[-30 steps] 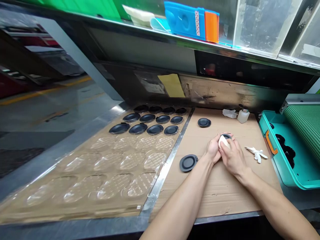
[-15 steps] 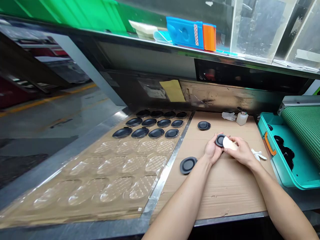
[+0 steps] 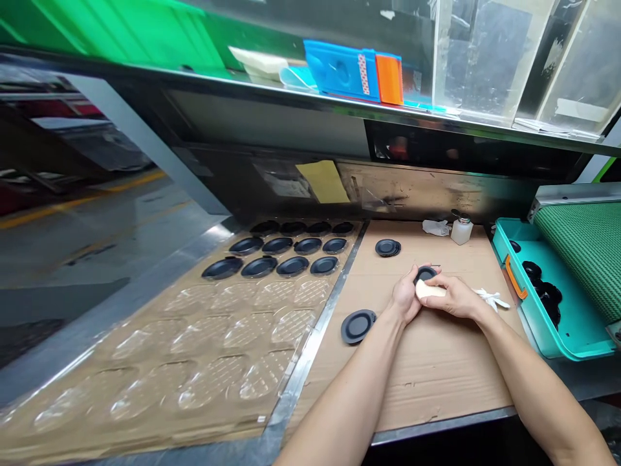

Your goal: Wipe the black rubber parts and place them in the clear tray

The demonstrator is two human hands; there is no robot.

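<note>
My left hand (image 3: 406, 294) is shut on a round black rubber disc (image 3: 425, 275), which it holds up just above the cardboard work surface (image 3: 436, 382). My right hand (image 3: 456, 298) grips a cream foam sponge (image 3: 429, 290) and presses it against the disc's lower edge. Part of the disc is hidden by the sponge and fingers. A single black disc (image 3: 358, 326) lies flat to the left of my left hand. Farther back sits a small stack of discs (image 3: 387, 247).
A clear plastic blister tray (image 3: 208, 382) to the left holds rows of black discs (image 3: 259, 266) at its far end. Behind my hands stand a white dispenser bottle (image 3: 461, 230) and a crumpled tissue (image 3: 435, 227). A white glove (image 3: 492, 299) lies near a teal bin (image 3: 548, 323) holding black discs.
The sponge has moved from on top of the disc, out to its right, and back onto its lower edge. My view has drifted slightly.
</note>
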